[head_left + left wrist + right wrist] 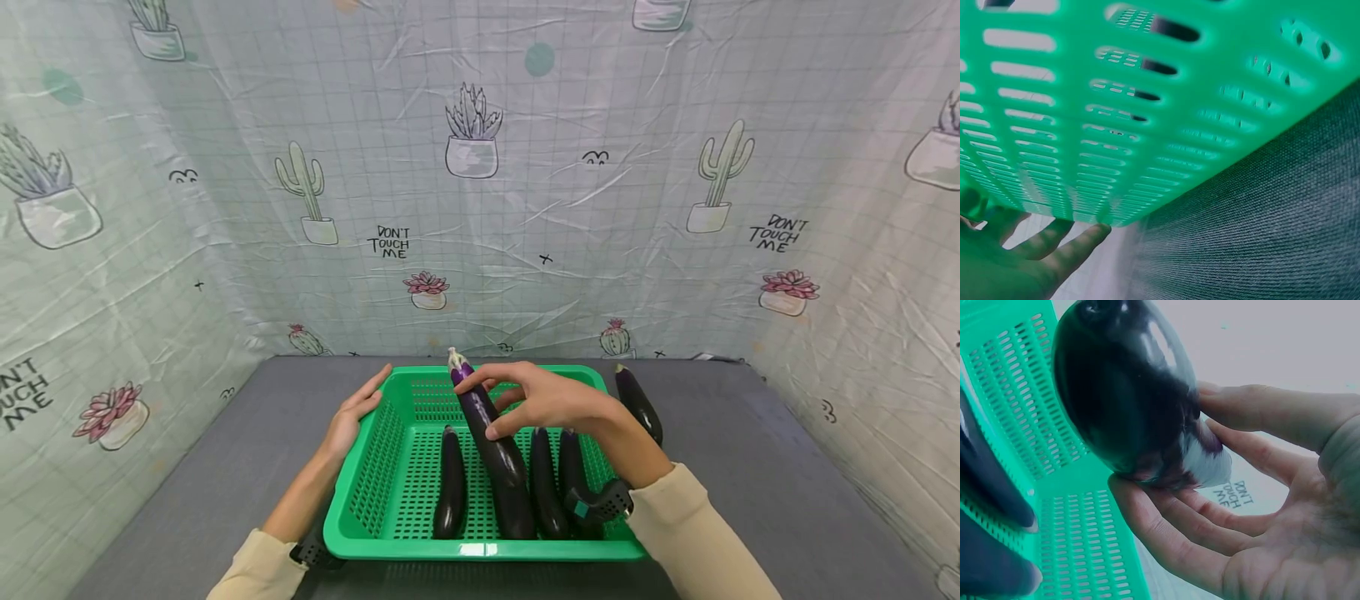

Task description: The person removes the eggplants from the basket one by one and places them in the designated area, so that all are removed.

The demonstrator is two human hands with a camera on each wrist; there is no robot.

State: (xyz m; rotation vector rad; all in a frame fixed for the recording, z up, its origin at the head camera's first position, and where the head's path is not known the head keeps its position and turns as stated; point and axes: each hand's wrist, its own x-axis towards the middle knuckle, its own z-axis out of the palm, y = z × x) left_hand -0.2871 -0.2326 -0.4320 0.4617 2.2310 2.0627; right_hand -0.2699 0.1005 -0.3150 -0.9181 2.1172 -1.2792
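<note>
A long dark purple eggplant [495, 458] slants over the green basket [375, 547], its stem end raised and its lower end down inside near the front wall. My right hand [551, 398] pinches it near the stem between thumb and fingers. In the right wrist view the eggplant [1125, 394] fills the space between thumb and curled fingers. My left hand [351, 419] rests against the basket's left side, fingers stretched toward the back corner. Those fingers [1063, 247] lie along the outside of the slotted wall in the left wrist view.
Inside the basket, one eggplant [450, 487] lies left of the held one, and two more, a nearer eggplant [545, 487] and a farther eggplant [572, 462], lie to its right. Another eggplant [639, 404] rests on the grey table [720, 450] beyond the basket's right side. A printed curtain [480, 217] stands behind.
</note>
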